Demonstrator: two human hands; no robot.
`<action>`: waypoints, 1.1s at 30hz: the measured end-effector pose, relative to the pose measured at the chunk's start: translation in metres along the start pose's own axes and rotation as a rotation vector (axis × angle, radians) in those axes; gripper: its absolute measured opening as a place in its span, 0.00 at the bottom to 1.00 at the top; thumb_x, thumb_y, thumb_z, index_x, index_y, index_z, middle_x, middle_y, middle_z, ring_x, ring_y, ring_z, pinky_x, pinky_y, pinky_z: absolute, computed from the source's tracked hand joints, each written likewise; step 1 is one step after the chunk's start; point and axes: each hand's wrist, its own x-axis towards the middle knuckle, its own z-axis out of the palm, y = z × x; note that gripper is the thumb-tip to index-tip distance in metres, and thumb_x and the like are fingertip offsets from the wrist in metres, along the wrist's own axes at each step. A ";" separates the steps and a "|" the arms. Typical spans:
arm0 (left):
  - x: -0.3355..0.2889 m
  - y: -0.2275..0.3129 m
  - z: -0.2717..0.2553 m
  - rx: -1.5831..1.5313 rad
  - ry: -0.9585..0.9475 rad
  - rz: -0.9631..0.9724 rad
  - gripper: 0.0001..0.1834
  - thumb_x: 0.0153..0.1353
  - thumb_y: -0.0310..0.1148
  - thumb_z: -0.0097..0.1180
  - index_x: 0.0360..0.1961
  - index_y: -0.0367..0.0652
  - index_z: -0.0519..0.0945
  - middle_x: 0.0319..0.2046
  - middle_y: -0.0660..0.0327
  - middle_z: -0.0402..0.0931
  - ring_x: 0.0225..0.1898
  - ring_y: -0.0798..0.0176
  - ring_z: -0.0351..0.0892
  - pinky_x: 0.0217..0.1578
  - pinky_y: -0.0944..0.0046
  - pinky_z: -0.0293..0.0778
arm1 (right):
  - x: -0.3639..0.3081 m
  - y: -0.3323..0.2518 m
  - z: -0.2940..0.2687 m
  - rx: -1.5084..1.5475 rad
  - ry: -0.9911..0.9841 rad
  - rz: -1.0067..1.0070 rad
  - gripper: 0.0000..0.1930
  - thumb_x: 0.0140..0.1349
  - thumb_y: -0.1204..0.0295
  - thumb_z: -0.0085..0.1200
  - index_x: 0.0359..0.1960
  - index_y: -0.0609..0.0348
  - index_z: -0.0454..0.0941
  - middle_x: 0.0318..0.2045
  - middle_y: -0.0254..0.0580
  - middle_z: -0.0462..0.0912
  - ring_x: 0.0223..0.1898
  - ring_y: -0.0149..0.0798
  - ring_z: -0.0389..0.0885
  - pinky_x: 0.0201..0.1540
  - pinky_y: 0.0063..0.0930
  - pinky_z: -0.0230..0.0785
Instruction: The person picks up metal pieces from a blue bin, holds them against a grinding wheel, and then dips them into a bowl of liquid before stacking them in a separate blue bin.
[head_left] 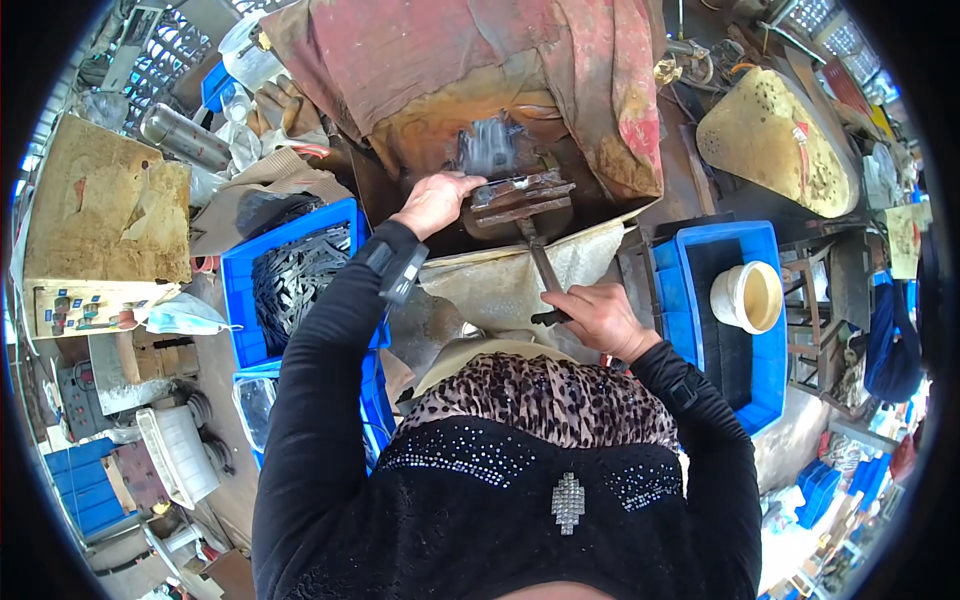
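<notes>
In front of me is a rusty metal clamp-like fixture [522, 203] with a long bar handle [541, 262] running back toward me. My right hand [603, 318] is closed round the near end of that handle. My left hand [435, 203] reaches to the fixture's left end, its fingers pressed together at the edge. Whatever the left fingertips pinch is too small to make out. Just beyond the fixture is a grey shape, blurred as if moving [488, 146], inside a brown-stained hollow. A worn red cloth [440, 55] drapes over the hollow, and a pale cloth [480, 280] hangs below the fixture.
To the left, a blue crate [232, 300] holds many thin dark metal strips [305, 275]. On the right, a white bucket [748, 298] sits in another blue crate [682, 330]. A stained box [105, 200] stands far left; a stained yellowish panel [775, 140] is at the upper right.
</notes>
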 end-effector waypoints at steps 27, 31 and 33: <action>-0.077 0.019 0.023 0.395 0.403 -0.281 0.03 0.47 0.29 0.57 0.25 0.47 0.78 0.24 0.57 0.77 0.31 0.52 0.80 0.32 0.57 0.77 | 0.313 0.145 -0.056 0.304 0.458 0.251 0.14 0.62 0.63 0.64 0.45 0.58 0.84 0.35 0.22 0.81 0.35 0.18 0.72 0.41 0.15 0.64; -0.078 0.023 0.018 0.208 0.472 -0.280 0.03 0.48 0.29 0.56 0.26 0.46 0.78 0.24 0.57 0.76 0.31 0.51 0.80 0.32 0.56 0.77 | 0.319 0.149 -0.058 0.255 0.437 0.321 0.16 0.62 0.62 0.64 0.46 0.58 0.84 0.34 0.21 0.80 0.34 0.17 0.71 0.38 0.14 0.62; -0.078 0.026 0.014 0.178 0.484 -0.271 0.03 0.49 0.29 0.56 0.27 0.46 0.78 0.25 0.56 0.77 0.31 0.51 0.80 0.32 0.56 0.77 | 0.319 0.146 -0.058 0.236 0.429 0.353 0.16 0.62 0.61 0.64 0.46 0.58 0.84 0.34 0.21 0.80 0.33 0.17 0.70 0.38 0.14 0.62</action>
